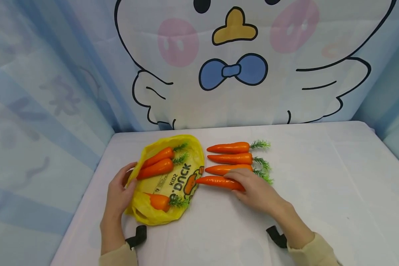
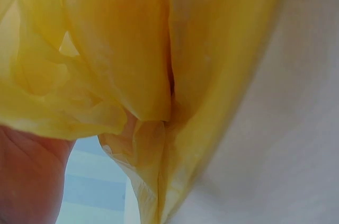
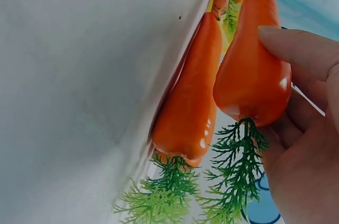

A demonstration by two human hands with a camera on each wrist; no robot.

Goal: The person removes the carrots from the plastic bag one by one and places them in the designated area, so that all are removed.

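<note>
Left hand [image 1: 119, 194] at the far left, gripping the left rim of a yellow bag [image 1: 149, 216], thumb on the near face; fingertips lost in the folds, and the left wrist view is mostly plastic film. Bag lies flat on the white table [image 1: 319, 192].

On the bag, three carrots: two side by side toward the top [image 1: 157, 168], one lower down [image 1: 160, 202]. Leafy ends point right, tips covered by the folded left and lower film.

Next rightward, the key relation: held carrot [image 1: 216, 181] lies right of the bag, long axis running roughly left-right, tip toward the bag and right at its right edge. Touching or just above, cannot tell. Right hand [image 1: 257, 190] pinches it by the thick end, thumb across the body in the wrist view, leafy top hanging free. Right hand is the nearer one to this carrot; left hand is across the bag from it.

Just beyond it, a row of three carrots [image 1: 231, 159] on the table, tips left, tops right, close together.

Writing: "KIDS" and "DUCK" on the bag, running upward, a letter before "DUCK" part-lost in creases. Duck drawing [image 1: 190, 184] beside it. Fine print: too small to read.
</note>
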